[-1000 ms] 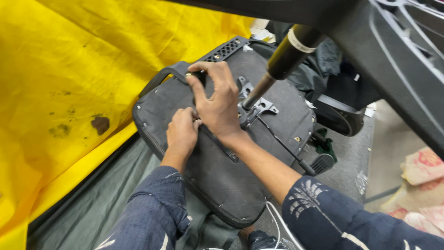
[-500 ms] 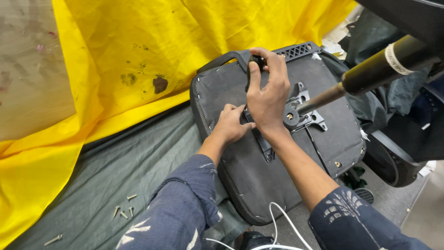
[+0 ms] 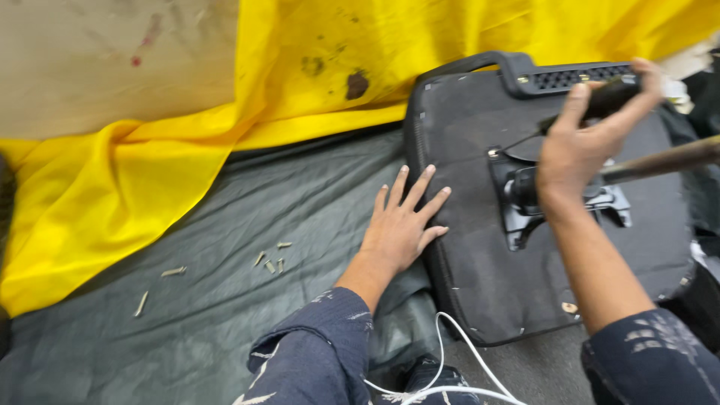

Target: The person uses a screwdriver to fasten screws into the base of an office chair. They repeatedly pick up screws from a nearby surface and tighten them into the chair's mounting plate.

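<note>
Chair seat, steadied by the flat, open left hand, may slide if the screwdriver clasped in the right hand slips.

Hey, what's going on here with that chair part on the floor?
A person works on an upturned black chair seat lying on grey cloth. The right hand holds a screwdriver near the metal bracket. The left hand rests flat at the seat's edge. Loose screws lie on the cloth.
</note>
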